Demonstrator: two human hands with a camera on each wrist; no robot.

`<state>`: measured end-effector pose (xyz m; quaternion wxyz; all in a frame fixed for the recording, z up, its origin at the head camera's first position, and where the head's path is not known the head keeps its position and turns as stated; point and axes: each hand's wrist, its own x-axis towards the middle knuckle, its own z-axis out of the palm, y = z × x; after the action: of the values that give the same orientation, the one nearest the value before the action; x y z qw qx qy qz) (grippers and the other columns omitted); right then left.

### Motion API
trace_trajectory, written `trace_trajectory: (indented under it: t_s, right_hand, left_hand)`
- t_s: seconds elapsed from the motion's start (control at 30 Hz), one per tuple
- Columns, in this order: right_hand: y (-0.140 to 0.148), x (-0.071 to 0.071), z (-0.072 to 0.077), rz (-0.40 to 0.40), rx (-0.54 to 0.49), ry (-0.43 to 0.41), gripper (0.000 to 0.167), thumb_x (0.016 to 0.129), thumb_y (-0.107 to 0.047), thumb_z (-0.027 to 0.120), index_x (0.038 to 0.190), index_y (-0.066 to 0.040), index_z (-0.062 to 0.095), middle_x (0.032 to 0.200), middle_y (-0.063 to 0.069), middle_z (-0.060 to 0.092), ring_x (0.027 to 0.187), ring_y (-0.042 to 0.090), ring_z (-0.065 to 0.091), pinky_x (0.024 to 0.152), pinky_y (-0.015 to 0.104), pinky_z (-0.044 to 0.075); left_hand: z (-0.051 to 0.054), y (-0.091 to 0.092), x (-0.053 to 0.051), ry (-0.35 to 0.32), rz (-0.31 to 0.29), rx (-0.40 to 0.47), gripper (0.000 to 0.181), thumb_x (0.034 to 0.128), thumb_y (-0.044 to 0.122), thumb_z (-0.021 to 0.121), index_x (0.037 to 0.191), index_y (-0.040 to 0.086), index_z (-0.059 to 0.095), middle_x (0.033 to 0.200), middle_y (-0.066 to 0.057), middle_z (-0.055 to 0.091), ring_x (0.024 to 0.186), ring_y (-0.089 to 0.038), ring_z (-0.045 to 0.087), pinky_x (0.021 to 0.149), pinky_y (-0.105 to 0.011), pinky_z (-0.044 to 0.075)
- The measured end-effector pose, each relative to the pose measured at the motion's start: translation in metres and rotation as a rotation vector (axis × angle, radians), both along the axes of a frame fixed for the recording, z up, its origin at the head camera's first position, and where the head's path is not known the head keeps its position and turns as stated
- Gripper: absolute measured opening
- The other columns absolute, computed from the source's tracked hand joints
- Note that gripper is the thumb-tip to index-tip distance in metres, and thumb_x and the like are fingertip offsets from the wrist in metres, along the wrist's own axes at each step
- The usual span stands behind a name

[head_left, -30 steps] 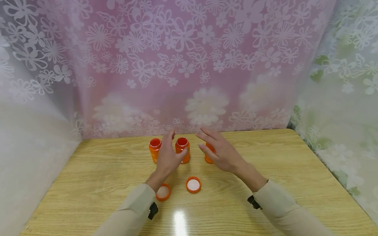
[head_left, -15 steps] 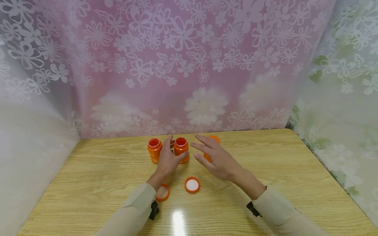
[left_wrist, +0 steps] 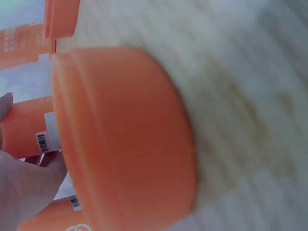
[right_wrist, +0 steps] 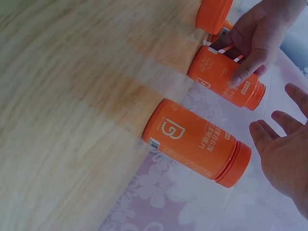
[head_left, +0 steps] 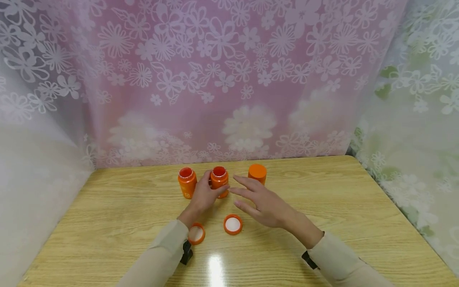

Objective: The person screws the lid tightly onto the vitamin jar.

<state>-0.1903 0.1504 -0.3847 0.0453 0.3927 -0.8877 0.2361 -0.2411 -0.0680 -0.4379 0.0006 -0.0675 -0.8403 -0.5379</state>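
Middle bottle [head_left: 220, 182], uncapped, stands upright, held by the left grip [head_left: 203, 196] from its left; right grip [head_left: 267, 204], empty and spread, just right.

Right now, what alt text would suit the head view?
The left hand holds the open middle bottle between an open left bottle and a capped right bottle, all orange, on a wooden table. The right hand hovers empty nearby; two loose caps lie nearer the camera.
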Motion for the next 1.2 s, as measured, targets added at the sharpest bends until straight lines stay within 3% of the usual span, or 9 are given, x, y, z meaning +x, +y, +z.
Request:
trace_trajectory:
  t_s: [0.37, 0.57, 0.8, 1.0, 1.2]
  right_hand:
    - [0.0, 0.005, -0.007, 0.054, 0.049, -0.018, 0.047, 0.1, -0.047, 0.043, 0.137, -0.02, 0.054, 0.152, 0.0, 0.031, 0.137, 0.02, 0.029, 0.106, 0.044, 0.034]
    - [-0.008, 0.007, -0.012, 0.111, 0.163, -0.117, 0.044, 0.096, -0.042, 0.055, 0.134, -0.018, 0.056, 0.145, 0.006, 0.043, 0.131, 0.023, 0.039, 0.104, 0.043, 0.037]
    - [-0.02, 0.006, -0.019, 0.208, 0.24, -0.12, 0.044, 0.086, -0.027, 0.071, 0.127, -0.019, 0.06, 0.139, 0.008, 0.049, 0.123, 0.025, 0.046, 0.096, 0.04, 0.044]
    - [-0.03, 0.005, -0.019, 0.205, 0.305, -0.174, 0.049, 0.081, -0.02, 0.073, 0.128, -0.021, 0.059, 0.138, 0.003, 0.048, 0.12, 0.022, 0.045, 0.091, 0.037, 0.046]
    - [-0.037, 0.003, -0.017, 0.206, 0.353, -0.182, 0.041, 0.08, -0.012, 0.074, 0.119, -0.022, 0.064, 0.125, -0.001, 0.053, 0.11, 0.018, 0.048, 0.089, 0.033, 0.046]
  left_hand:
    - [0.001, -0.006, -0.002, -0.012, -0.033, -0.061, 0.064, 0.0834, 0.028, 0.076, 0.136, 0.011, 0.043, 0.127, -0.007, 0.057, 0.116, -0.025, 0.055, 0.098, -0.042, 0.044]
    - [0.002, -0.006, -0.002, -0.033, -0.042, -0.076, 0.068, 0.0833, 0.03, 0.076, 0.139, 0.012, 0.041, 0.126, -0.006, 0.057, 0.113, -0.023, 0.056, 0.097, -0.041, 0.045]
    - [0.003, -0.006, -0.003, -0.02, -0.045, -0.095, 0.067, 0.0826, 0.031, 0.076, 0.138, 0.013, 0.042, 0.122, -0.005, 0.058, 0.11, -0.022, 0.057, 0.095, -0.039, 0.046]
    - [0.0, -0.006, -0.004, -0.015, -0.042, -0.095, 0.068, 0.0826, 0.032, 0.076, 0.138, 0.012, 0.041, 0.123, -0.005, 0.057, 0.11, -0.021, 0.056, 0.096, -0.038, 0.045]
    - [-0.001, -0.007, -0.004, -0.019, -0.048, -0.091, 0.071, 0.083, 0.033, 0.076, 0.14, 0.012, 0.039, 0.125, -0.004, 0.056, 0.111, -0.02, 0.056, 0.097, -0.038, 0.045]
